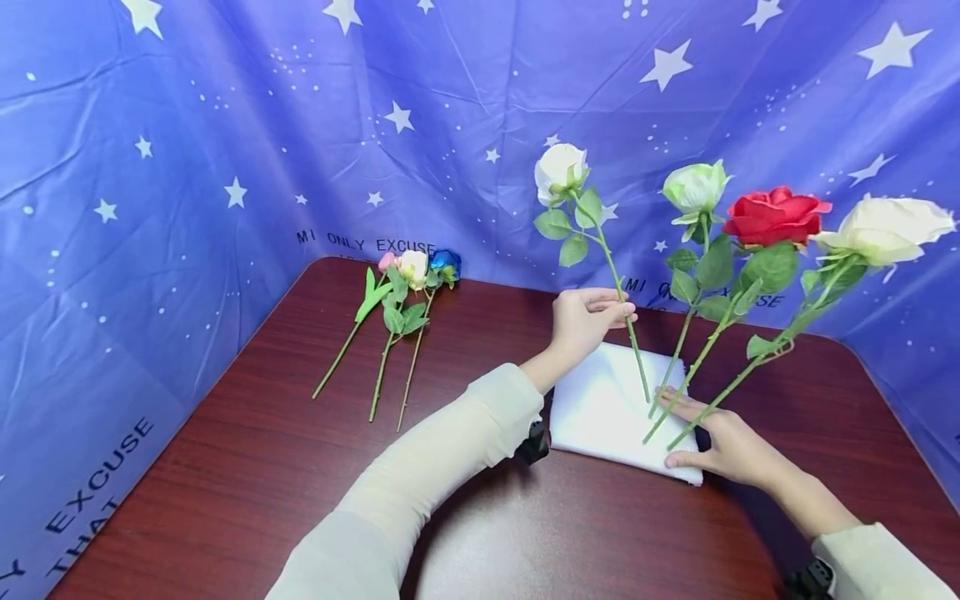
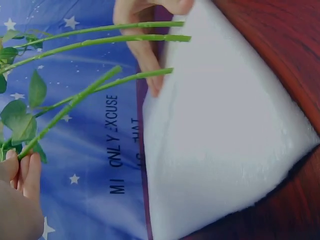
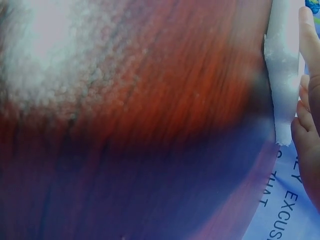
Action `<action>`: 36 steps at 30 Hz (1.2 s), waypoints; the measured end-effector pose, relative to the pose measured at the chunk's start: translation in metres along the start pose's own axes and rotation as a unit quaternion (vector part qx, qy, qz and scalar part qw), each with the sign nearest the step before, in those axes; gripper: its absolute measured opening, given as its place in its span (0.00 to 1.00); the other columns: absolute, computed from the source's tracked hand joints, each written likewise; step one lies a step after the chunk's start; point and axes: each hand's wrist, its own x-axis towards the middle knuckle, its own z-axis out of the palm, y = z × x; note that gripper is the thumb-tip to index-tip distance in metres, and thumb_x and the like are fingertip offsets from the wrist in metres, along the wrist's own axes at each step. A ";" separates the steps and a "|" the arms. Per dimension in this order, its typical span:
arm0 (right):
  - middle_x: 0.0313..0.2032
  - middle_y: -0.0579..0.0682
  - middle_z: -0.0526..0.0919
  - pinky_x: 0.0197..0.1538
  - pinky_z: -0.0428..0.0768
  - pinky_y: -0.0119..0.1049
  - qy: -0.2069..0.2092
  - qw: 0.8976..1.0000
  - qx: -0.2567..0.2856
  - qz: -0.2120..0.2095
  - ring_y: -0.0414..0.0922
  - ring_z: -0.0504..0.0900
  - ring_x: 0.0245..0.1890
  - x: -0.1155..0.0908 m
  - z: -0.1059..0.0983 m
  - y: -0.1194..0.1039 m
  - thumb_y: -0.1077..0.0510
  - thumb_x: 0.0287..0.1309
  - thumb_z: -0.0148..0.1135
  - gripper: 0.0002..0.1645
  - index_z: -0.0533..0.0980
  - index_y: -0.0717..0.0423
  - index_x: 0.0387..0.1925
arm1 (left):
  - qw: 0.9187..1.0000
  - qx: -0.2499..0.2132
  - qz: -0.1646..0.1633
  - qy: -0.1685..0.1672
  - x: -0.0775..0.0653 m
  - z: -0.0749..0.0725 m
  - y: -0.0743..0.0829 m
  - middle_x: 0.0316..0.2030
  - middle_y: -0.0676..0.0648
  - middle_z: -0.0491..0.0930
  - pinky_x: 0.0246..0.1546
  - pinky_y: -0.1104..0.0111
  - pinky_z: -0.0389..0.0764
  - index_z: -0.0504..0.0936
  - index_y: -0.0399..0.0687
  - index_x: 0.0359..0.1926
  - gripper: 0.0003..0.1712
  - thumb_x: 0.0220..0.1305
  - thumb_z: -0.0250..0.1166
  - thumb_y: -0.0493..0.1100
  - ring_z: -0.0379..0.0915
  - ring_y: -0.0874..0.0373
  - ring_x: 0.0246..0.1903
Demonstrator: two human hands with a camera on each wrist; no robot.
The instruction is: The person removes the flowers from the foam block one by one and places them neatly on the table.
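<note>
In the head view my left hand (image 1: 588,321) pinches the green stem of a white rose (image 1: 561,173) between thumb and fingers. The stem's lower end (image 2: 114,71) shows bare in the left wrist view, over the white foam block (image 2: 225,135). Three more roses stand in the block's right part, leaning right: a pale green-white one (image 1: 696,187), a red one (image 1: 777,215) and a cream one (image 1: 885,229). My right hand (image 1: 731,442) rests on the block's right side, fingers extended and thumb spread, around the stems.
On the left of the dark red table (image 1: 480,533) lie a pink tulip (image 1: 387,261), a cream rose (image 1: 413,268) and a blue rose (image 1: 447,265), stems toward me. A blue star-patterned cloth (image 1: 450,108) hangs close behind the table and along its sides.
</note>
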 end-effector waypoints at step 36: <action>0.56 0.67 0.78 0.65 0.48 0.03 0.005 1.000 -0.003 0.005 0.14 0.49 0.67 -0.001 0.001 -0.001 0.45 0.31 0.79 0.51 0.73 0.58 0.61 | 0.989 0.109 -0.066 -0.076 -0.005 -0.121 0.032 0.41 0.26 0.82 0.46 0.58 0.87 0.80 0.25 0.47 0.13 0.62 0.62 0.28 0.85 0.40 0.40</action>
